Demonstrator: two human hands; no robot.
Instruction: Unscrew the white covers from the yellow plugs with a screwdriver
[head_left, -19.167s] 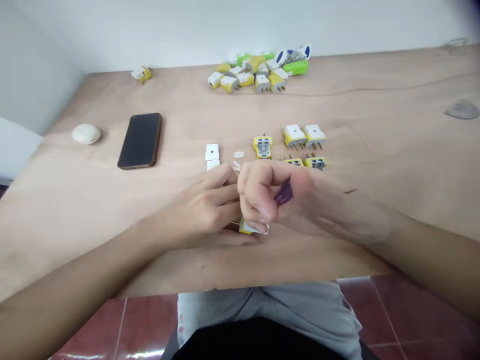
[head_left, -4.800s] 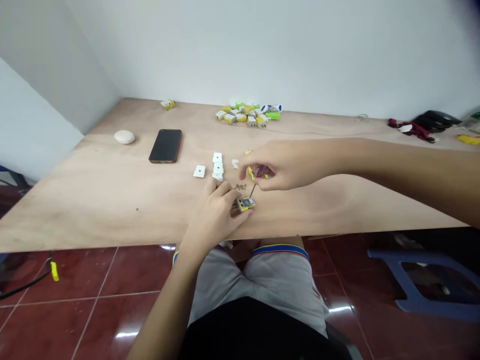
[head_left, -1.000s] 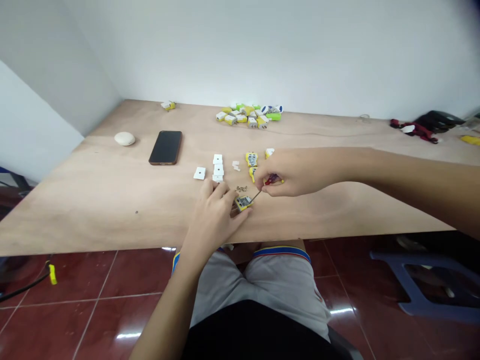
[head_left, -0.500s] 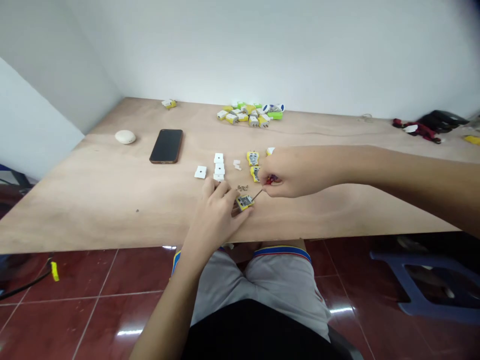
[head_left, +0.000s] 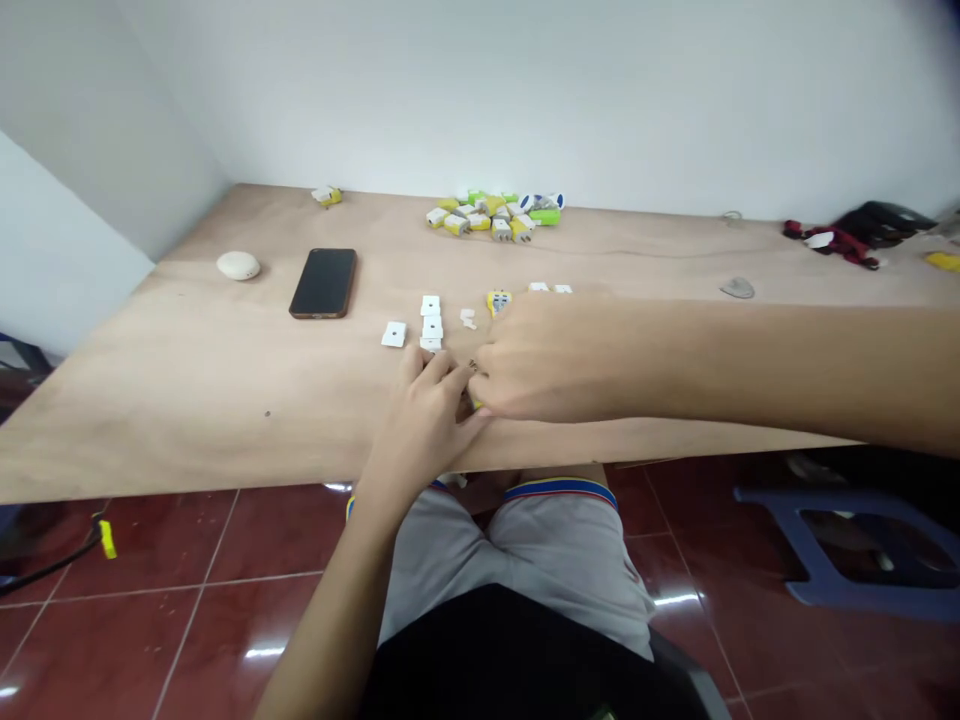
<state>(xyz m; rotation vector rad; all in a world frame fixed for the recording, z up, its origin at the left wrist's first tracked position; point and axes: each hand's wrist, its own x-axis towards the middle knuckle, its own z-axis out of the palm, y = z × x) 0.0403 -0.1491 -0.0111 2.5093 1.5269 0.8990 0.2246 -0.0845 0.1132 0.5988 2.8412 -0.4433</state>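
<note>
My left hand (head_left: 421,412) rests near the table's front edge, fingers closed on a small yellow plug base (head_left: 477,404), of which only a sliver shows. My right hand (head_left: 541,360) lies over that base with its fingers curled down, touching my left fingertips. What the right fingers hold is hidden; the red-handled screwdriver is out of sight. Tiny screws (head_left: 474,366) lie just above the fingers. Behind the hands are white cover plates (head_left: 430,325), another white plate (head_left: 394,334) and an opened yellow plug half (head_left: 498,301).
A black phone (head_left: 323,283) and a white oval object (head_left: 238,265) lie at the left. A pile of yellow, green and white plugs (head_left: 491,214) sits at the back, a lone plug (head_left: 326,195) further left. Red and black items (head_left: 847,235) lie far right; a blue stool (head_left: 847,540) stands below.
My right hand has moved down and left over the plug base, hiding it and the screwdriver. The left hand has stayed in place. The view has tilted down slightly.
</note>
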